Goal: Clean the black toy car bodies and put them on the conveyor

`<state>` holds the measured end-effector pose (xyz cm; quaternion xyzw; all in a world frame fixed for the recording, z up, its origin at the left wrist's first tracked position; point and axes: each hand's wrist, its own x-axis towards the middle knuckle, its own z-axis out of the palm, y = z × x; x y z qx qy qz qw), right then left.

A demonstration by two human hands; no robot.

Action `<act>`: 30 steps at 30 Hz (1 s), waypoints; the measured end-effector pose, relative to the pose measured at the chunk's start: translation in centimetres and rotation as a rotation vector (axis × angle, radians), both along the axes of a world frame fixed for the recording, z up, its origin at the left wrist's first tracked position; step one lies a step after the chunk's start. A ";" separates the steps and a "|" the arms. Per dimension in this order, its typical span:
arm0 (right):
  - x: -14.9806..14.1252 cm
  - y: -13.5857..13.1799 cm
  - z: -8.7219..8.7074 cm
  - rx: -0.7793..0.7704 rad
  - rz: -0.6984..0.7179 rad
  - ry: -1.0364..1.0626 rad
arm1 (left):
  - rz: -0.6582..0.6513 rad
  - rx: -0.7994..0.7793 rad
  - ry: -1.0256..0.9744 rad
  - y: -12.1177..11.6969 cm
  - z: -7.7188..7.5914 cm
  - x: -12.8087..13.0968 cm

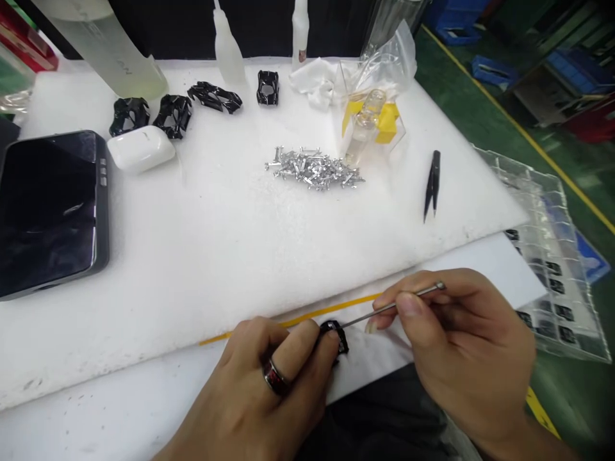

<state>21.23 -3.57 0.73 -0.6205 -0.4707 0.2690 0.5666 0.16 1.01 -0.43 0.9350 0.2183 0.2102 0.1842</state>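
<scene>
Near the front edge of the work surface, my left hand (273, 384) is closed around a small black toy car body (343, 342); its fingers cover most of the part. A dark ring sits on one finger. In my right hand (461, 346), a thin metal rod tool (384, 308) is pinched between thumb and fingers. The rod's tip meets the car body beside my left fingertips; exactly what it touches is too small to tell. Beyond my hands lies a pile of small silvery parts (314, 168). Several more black car bodies (173, 116) stand at the back.
Black tweezers (432, 186) lie at the right. A glass vial (365, 128) leans in a clear holder with yellow tape. At left are a dark-screened device (52, 208) and white earbud case (141, 149). A clear compartment tray (583, 320) with black parts sits beyond the right edge.
</scene>
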 end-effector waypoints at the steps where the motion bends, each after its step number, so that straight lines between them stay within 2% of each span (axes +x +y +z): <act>1: 0.0 0.0 0.0 0.002 0.007 0.003 | 0.007 -0.005 0.007 0.0 0.0 0.0; 5: 0.0 0.0 0.0 0.024 0.018 0.000 | -0.001 -0.002 0.017 -0.2 -0.1 -0.1; 10: 0.0 0.0 0.1 0.065 -0.042 0.025 | 0.002 -0.004 0.029 -0.4 -0.2 -0.3; 23: 0.4 -0.4 -0.1 -0.008 0.039 -0.057 | 0.055 -0.002 0.072 -0.7 -1.1 -0.8; 30: 0.1 -0.2 -0.1 0.085 0.071 0.035 | 0.046 -0.063 0.051 -0.7 -0.8 -0.8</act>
